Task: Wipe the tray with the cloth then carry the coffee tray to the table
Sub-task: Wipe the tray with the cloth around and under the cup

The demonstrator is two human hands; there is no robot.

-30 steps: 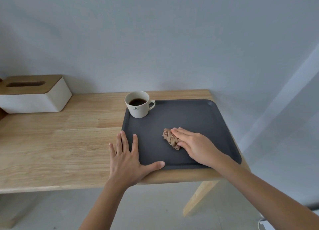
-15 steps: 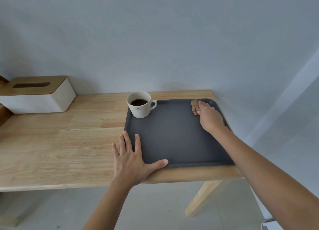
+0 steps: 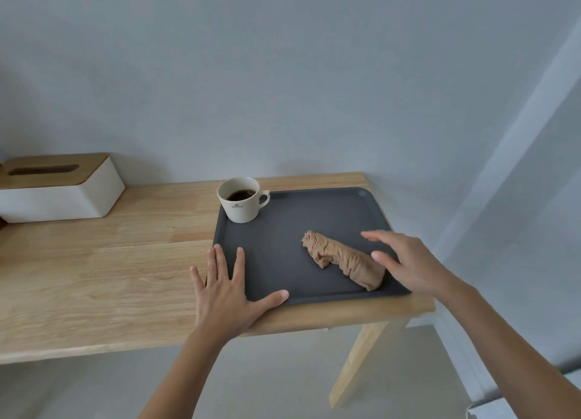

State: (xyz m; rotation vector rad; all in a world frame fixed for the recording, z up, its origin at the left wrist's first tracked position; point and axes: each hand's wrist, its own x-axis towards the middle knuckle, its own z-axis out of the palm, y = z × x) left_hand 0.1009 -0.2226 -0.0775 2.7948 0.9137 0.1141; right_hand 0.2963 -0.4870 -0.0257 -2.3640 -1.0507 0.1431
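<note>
Tray (image 3: 283, 245): one cup (image 3: 240, 203), one cloth (image 3: 344, 261), two hands nearby.

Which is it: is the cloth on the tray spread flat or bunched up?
Bunched up: the cloth lies as a wrinkled roll on the tray.

Light wooden table (image 3: 94, 270), dark tray (image 3: 283, 261) at right end, tissue box (image 3: 63, 198) far left

The tray (image 3: 283, 230) floor lies bare at its centre and far right; the coffee cup (image 3: 240, 203) blocks the far-left corner, the crumpled cloth (image 3: 342, 258) the near right.
</note>
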